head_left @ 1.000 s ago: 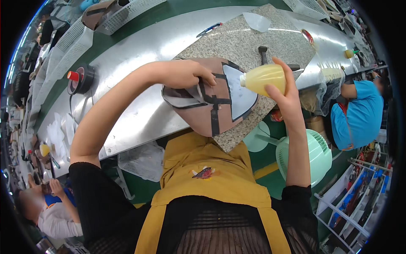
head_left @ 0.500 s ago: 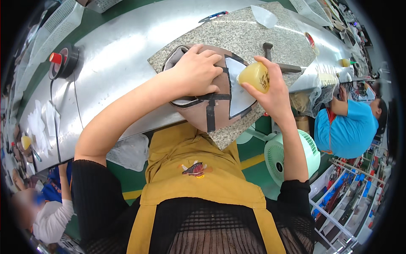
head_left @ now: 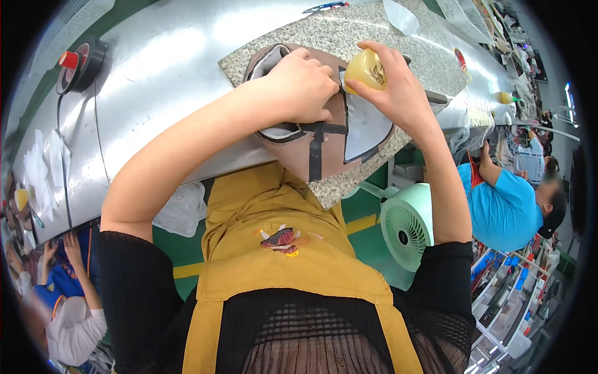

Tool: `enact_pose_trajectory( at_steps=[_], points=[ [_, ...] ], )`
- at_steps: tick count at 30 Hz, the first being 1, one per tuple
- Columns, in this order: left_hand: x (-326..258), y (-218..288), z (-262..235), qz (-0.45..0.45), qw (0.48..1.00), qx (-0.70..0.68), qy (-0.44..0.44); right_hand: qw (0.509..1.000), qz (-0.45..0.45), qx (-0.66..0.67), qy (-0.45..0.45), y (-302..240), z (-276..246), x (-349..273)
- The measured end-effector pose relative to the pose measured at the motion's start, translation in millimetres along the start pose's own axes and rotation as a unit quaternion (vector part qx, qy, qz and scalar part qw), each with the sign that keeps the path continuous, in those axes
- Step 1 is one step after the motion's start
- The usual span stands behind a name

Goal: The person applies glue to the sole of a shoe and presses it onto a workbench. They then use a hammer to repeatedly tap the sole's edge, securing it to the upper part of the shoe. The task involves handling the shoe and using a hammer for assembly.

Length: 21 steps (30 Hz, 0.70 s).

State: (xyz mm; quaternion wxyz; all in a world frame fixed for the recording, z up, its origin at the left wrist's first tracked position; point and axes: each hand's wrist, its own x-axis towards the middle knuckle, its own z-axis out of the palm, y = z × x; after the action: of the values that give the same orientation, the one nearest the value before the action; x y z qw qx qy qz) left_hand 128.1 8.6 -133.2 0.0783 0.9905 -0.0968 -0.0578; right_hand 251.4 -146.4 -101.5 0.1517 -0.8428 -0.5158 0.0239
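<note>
A brown bag body (head_left: 289,154) with black strips and a white panel (head_left: 364,128) lies on a speckled stone slab (head_left: 339,31). My left hand (head_left: 303,87) is on the bag's upper part, its fingers curled over the brown material beside the panel. My right hand (head_left: 402,90) grips a translucent yellow squeeze bottle (head_left: 366,71) between thumb and fingers. The bottle is tipped, its narrow end toward the black strip at the panel's left border, close to my left fingertips. Whether its tip touches the bag cannot be seen. Behind my right hand, a hammer (head_left: 437,98) is mostly hidden.
A blue pen (head_left: 325,7) and a white sheet piece (head_left: 402,17) lie farther back. On the metal table (head_left: 180,56) stands a black round holder with a red top (head_left: 81,65) at left. A green fan (head_left: 405,227) is below right. Co-workers sit on both sides.
My right hand has brought the bottle up and left, from over the white panel to its left border near my left fingers. My left hand stays on the bag. The whole view has shifted slightly.
</note>
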Motion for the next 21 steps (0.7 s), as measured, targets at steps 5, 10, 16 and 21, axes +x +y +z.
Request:
enact_pose_trajectory(
  at_steps=[5,10,16,21],
  points=[
    [1.2,1.1,-5.4,-0.003,0.999,-0.004,-0.031,0.999,0.019,0.015,-0.042,-8.2,-8.7,-23.5],
    [0.3,3.2,-9.7,0.0,0.999,-0.012,-0.042,0.997,0.026,0.048,-0.049,-12.7,-12.7,-34.9],
    [-1.6,6.2,-7.3,0.0,0.999,-0.005,-0.042,0.996,0.018,0.061,-0.068,-21.9,-21.8,-42.6],
    [-0.9,6.9,-8.7,-0.002,0.999,0.006,-0.052,0.996,0.011,0.063,-0.066,-30.2,-27.2,-57.5]
  ],
)
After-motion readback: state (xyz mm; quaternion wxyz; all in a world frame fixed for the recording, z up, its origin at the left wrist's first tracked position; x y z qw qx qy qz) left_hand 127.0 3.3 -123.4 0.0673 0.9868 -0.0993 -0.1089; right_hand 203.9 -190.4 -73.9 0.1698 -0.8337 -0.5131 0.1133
